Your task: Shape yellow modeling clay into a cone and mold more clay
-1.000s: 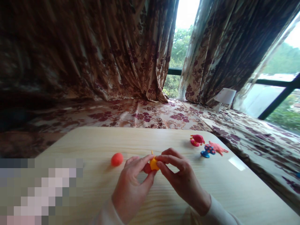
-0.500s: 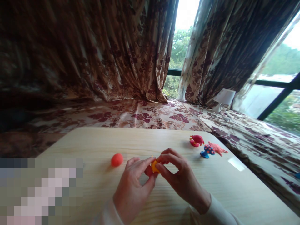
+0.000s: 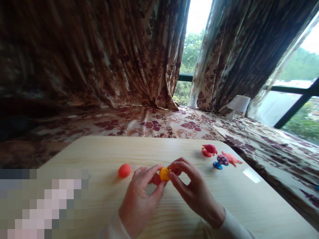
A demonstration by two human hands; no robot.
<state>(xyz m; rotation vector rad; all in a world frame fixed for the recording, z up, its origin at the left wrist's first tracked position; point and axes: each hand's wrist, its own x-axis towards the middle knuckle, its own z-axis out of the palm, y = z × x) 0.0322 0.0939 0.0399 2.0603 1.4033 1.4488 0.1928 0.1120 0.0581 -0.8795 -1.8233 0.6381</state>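
Observation:
Between my two hands, just above the middle of the table, is a small yellow lump that looks like modelling clay. My left hand pinches it from the left with thumb and fingers. From the right, my right hand presses its fingertips against the same lump. Part of the lump is hidden behind the fingers. An orange-red ball lies on the table to the left of my left hand, apart from it.
At the table's back right stand a red figure, a blue mushroom shape with pink dots and a pink flat figure. Beyond lie a flowered cloth, curtains and a white lamp. The lower left corner is blurred out.
The yellow lump has turned or shifted slightly between my fingers, so more of it shows. Both hands stay in nearly the same place; the ball and figures have not moved.

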